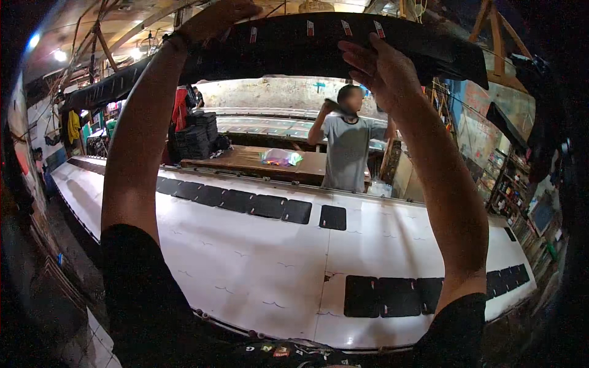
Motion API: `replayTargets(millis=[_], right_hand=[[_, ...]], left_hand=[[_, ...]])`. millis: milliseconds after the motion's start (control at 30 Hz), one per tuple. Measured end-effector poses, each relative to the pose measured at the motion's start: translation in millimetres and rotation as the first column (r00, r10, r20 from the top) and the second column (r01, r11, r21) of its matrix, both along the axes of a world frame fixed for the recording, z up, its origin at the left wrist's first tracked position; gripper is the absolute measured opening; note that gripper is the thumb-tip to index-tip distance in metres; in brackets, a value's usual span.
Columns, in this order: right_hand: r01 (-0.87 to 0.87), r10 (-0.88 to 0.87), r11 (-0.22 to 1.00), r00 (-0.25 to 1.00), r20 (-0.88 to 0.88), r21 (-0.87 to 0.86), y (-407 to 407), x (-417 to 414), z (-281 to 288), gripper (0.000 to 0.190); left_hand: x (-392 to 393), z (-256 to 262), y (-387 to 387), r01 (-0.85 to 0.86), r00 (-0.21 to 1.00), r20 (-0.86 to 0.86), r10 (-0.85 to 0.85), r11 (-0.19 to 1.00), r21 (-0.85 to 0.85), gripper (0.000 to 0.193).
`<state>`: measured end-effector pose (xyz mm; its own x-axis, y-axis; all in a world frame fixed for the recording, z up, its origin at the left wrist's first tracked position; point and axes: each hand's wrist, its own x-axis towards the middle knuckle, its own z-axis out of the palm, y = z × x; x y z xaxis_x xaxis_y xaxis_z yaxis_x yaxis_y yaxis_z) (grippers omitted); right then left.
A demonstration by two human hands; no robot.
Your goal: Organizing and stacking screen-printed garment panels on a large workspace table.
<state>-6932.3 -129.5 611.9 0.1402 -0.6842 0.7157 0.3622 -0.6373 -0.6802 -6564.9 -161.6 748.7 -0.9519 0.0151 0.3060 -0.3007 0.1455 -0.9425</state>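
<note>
Both arms are raised towards a row of black fabric pieces point(285, 46) with small red and white printed marks, hanging overhead. My right hand point(384, 69) has its fingers apart in front of the fabric; whether it touches is unclear. My left hand point(230, 16) is up at the fabric's top edge, partly cut off and blurred, so its grip cannot be told. Below lies a long white printing table point(257, 257) with drawn curved marks. Dark rounded fabric panels point(297, 211) line its far side, one panel point(332, 217) apart from them. More black panels point(361, 296) lie along the near right edge.
Across the table stands a person point(347, 147) with raised arms. Stacked dark fabric point(195, 135) and a clear plastic packet point(280, 157) rest on a wooden table point(230, 158) behind. Metal rails with small fittings point(294, 183) edge the white table. Shelves with bottles point(511, 184) stand at right.
</note>
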Motion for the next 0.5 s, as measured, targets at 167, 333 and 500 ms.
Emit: replayTargets(millis=[167,333,500], right_hand=[[-0.02,0.021,1.0,0.999,-0.025,0.023,-6,4,3,0.035],[0.026,-0.028,0.999,0.997,-0.069,-0.024,-15,-5,0,0.037],[-0.042,0.038,0.995,0.998,-0.054,-0.087,-26,-8,-6,0.039]], left_hand=[[64,-19,-9,-0.276,0.851,-0.416,0.321,0.947,0.165,0.034],[55,-37,3,-0.073,0.876,-0.431,0.215,0.943,0.324,0.037],[37,-68,16,-0.111,0.824,-0.538,0.174,0.983,0.148,0.033]])
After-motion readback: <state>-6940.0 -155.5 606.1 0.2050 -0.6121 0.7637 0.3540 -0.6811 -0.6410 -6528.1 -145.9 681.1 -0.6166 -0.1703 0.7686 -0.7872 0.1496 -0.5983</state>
